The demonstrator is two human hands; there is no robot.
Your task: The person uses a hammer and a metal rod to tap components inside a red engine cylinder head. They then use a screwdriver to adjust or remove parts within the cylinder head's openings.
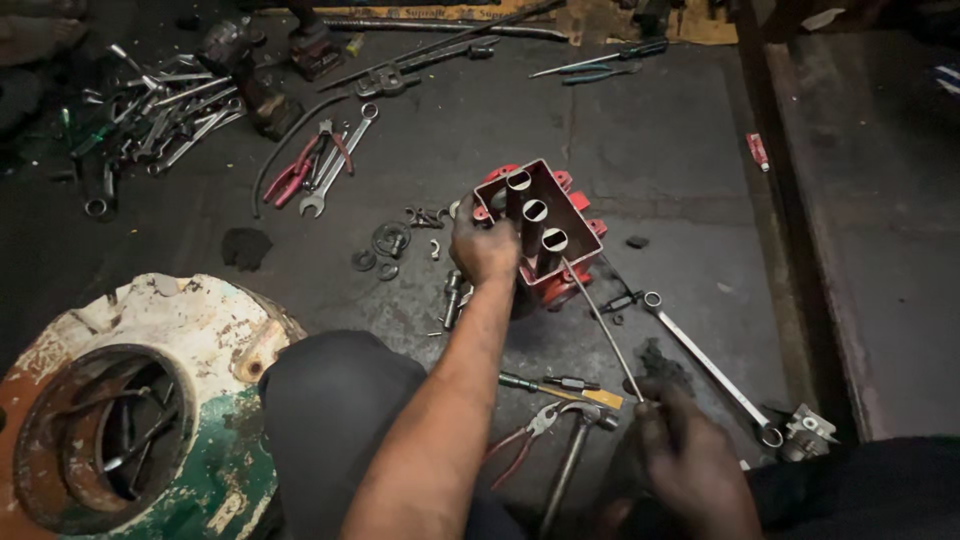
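I get one head view, looking steeply down, close over the red engine block (540, 240) on the floor (680, 200).

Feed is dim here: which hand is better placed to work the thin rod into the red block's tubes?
Probably the right hand: it pinches the thin rod's near end, and the tip sits at the red block. The left hand grips the block's side, steadying it.

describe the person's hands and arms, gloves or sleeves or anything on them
Both hands are bare: no gloves, rings or watch show. The left hand and its forearm are uncovered right down to the bottom edge of the picture, with no sleeve visible. The right hand looks smeared with dark grime, and a dark sleeve covers that arm from the wrist back.
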